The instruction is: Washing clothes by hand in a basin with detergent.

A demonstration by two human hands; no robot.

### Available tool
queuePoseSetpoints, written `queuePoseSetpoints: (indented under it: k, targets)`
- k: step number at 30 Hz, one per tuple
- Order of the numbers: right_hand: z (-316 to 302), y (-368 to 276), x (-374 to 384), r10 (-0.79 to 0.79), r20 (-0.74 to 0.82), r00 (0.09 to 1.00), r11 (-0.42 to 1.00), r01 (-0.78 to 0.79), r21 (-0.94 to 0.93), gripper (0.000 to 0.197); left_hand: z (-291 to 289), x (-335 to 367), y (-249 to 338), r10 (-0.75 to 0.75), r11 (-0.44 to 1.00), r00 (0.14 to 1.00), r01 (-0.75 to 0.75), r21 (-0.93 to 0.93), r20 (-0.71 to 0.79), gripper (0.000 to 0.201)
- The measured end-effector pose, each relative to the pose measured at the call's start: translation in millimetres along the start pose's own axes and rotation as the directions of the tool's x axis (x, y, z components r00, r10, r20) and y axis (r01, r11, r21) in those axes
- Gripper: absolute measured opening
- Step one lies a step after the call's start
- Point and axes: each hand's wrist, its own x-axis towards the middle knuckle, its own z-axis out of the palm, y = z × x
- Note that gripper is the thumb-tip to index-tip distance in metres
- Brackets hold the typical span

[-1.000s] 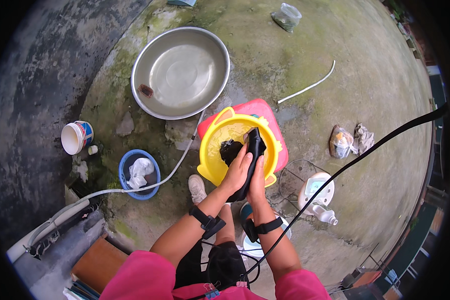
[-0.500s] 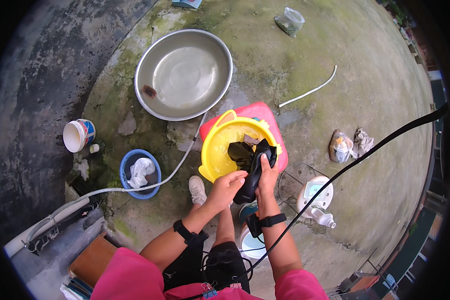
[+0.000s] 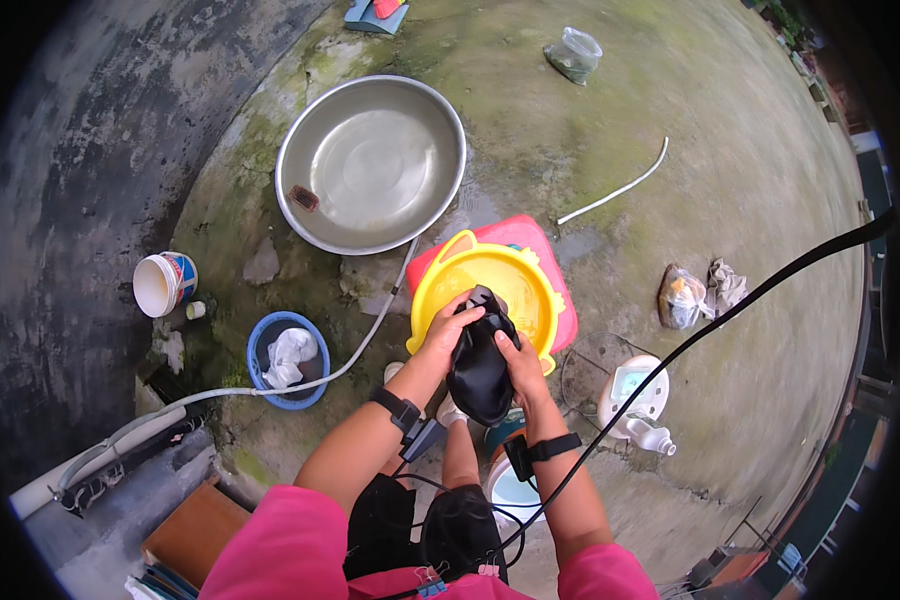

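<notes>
A shiny black shoe (image 3: 483, 375), by its rounded toe-like end, is held between my two hands at the near side of a yellow basin (image 3: 430, 285). My left hand (image 3: 447, 328) grips its upper left side, thumb lying near the top. On the other side my right hand (image 3: 521, 365) clasps it, with the thumb against its surface and the remaining fingers mostly hidden. The rounded end points toward me. The basin has a loop handle and rests on a red square stool (image 3: 557, 265).
A large metal basin (image 3: 440, 205) holds a brown brush-like block (image 3: 304, 198). A grey hose (image 3: 355, 350) crosses a blue tub (image 3: 318, 385) with white cloth (image 3: 290, 356). A black cable (image 3: 760, 292) passes over the right side. A white bottle (image 3: 652, 436) lies on a white stool (image 3: 642, 388).
The black shoe has turned and come nearer to me, its loose dark flap no longer hanging over the basin. My left hand, loosely beside it before, now grips its left side.
</notes>
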Motion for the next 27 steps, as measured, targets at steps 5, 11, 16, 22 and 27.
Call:
queuePoseSetpoints:
  k: [5,11,16,22,27]
  targets:
    - [-21,-24,-18,0.194,0.1,0.976,0.981,-0.192,-0.036,0.055,-11,-6,18,0.008,1.0,0.988,-0.008,-0.003,-0.153,0.054]
    - [-31,-9,-16,0.099,-0.034,0.995,0.949,-0.084,0.303,0.035,5,-13,31,-0.078,0.989,0.997,0.077,-0.126,-0.001,0.041]
    - [-21,-2,0,0.029,-0.44,0.897,0.999,-0.005,0.054,0.03,11,-23,32,-0.194,0.967,0.98,0.186,0.172,0.034,0.042]
    - [40,-34,-23,-0.359,-0.282,0.89,0.933,0.333,-0.136,0.062,35,-24,17,-0.002,0.978,0.989,0.032,0.205,-0.146,0.036]
    - [68,-38,-38,-0.537,-0.184,0.823,0.753,0.369,-0.545,0.054,46,-24,-1,0.026,0.952,0.998,-0.007,-0.305,0.059,0.038]
